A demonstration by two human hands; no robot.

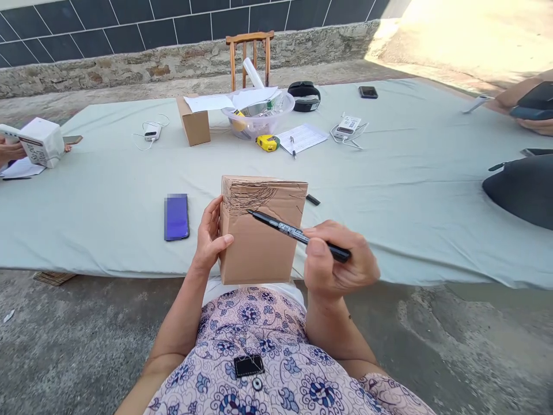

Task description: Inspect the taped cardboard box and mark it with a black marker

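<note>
A brown cardboard box [261, 248] is tilted up at the table's near edge, its broad face towards me. My left hand [211, 236] grips its left side, thumb on the front face and fingers around the edge. My right hand [341, 262] is closed on a black marker [298, 233], whose tip meets the upper left part of the face. Dark scribbled lines cover the box's top left corner, with a few short strokes at the upper right. Behind the box's right edge lies a black marker cap [313, 199].
A phone [177, 218] lies left of the box. Farther back are a yellow tape measure [268, 142], a clear plastic basin [259, 124], a small carton [196, 127] and a paper with pens [305, 138]. Other people's hands [12, 151] show at both sides. A black bag [522, 190] sits right.
</note>
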